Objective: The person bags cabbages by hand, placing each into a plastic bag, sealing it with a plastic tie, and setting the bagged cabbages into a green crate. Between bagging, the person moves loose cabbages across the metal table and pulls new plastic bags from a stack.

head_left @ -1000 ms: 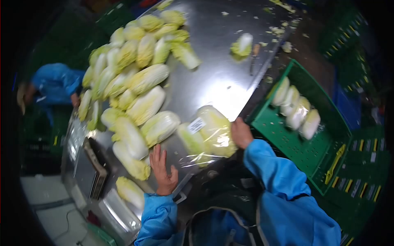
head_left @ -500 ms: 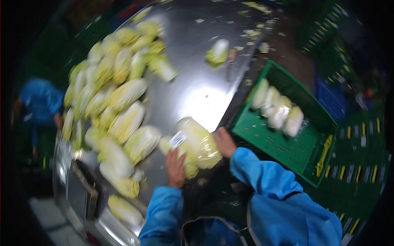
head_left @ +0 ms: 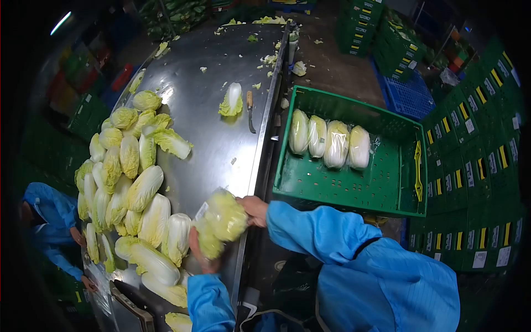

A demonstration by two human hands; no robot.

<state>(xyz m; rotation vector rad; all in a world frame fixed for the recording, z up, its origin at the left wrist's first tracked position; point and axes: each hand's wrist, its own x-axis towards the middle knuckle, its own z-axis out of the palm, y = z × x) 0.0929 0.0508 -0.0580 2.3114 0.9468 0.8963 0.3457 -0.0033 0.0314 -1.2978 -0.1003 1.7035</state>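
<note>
At far left a cabbage pile (head_left: 133,188) is spread over the left half of the table (head_left: 215,138). At the table's near edge the wrapped cabbage (head_left: 225,217) is held between both hands: its lower end is gripped by the left hand (head_left: 198,255), and its right side is clasped by the closed right hand (head_left: 253,209). Just beside the table on the right, a green crate (head_left: 354,188) is set, with four wrapped heads (head_left: 329,144) laid side by side along its far wall.

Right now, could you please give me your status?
Left hand, right hand both gripping wrapped cabbage at table edge. Green crate alongside, four cabbages inside. Nothing between.
</note>
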